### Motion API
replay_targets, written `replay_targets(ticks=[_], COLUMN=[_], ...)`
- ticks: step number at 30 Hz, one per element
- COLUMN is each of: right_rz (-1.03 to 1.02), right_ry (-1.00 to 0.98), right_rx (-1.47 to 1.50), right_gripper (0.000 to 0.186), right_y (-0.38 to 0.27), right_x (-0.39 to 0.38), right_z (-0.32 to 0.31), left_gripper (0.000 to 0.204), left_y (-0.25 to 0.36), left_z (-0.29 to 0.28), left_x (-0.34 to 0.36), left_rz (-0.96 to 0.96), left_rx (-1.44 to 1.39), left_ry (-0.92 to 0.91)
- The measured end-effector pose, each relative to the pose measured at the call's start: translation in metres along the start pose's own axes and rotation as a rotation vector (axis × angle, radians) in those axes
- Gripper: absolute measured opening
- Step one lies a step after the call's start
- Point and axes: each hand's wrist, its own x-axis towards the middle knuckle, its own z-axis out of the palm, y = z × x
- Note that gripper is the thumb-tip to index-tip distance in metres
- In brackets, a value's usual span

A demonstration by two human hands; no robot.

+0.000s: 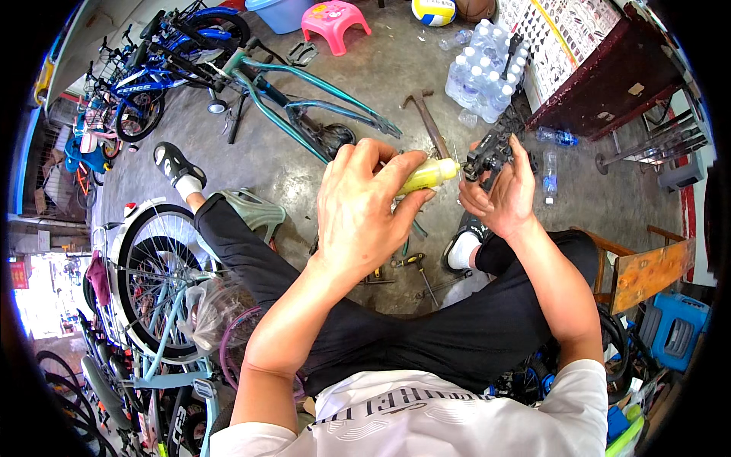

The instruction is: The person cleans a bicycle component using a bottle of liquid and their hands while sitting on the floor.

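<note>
My left hand [354, 202] is closed around a small yellow squeeze bottle [428, 176]. The bottle lies nearly level, its pale nozzle pointing right. Close to the nozzle tip is a black mechanical part [492, 154], possibly a bicycle pedal, though I cannot make out its exact kind. My right hand [510, 199] grips that part from below and the right, fingers curled about it. Whether the nozzle touches the part is not clear. Below the hands, a yellow-and-black T-handled tool [415, 261] lies on the floor.
A teal bicycle frame [285, 129] stands ahead to the left. Beyond my hands lie a hammer [432, 129] and a pack of water bottles [483, 76]. A pink stool [335, 27] is at the back. Left are a bicycle wheel [126, 263] and a pale green stool [255, 209].
</note>
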Motion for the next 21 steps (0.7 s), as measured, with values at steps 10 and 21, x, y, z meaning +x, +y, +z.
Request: replay_targets(ticks=[10, 21], right_rz=[0.052, 0.164], right_ry=[-0.204, -0.112], right_rx=[0.101, 0.125], right_gripper=[0.068, 0.067], right_y=[0.011, 0.008], right_x=[0.01, 0.006], right_z=[-0.032, -0.023], left_gripper=[0.047, 0.05], left_y=[0.007, 0.014], left_z=[-0.024, -0.038], left_x=[0.026, 0.045], left_rz=[0.209, 0.322], left_rx=[0.1, 0.161], left_ry=[-0.108, -0.144])
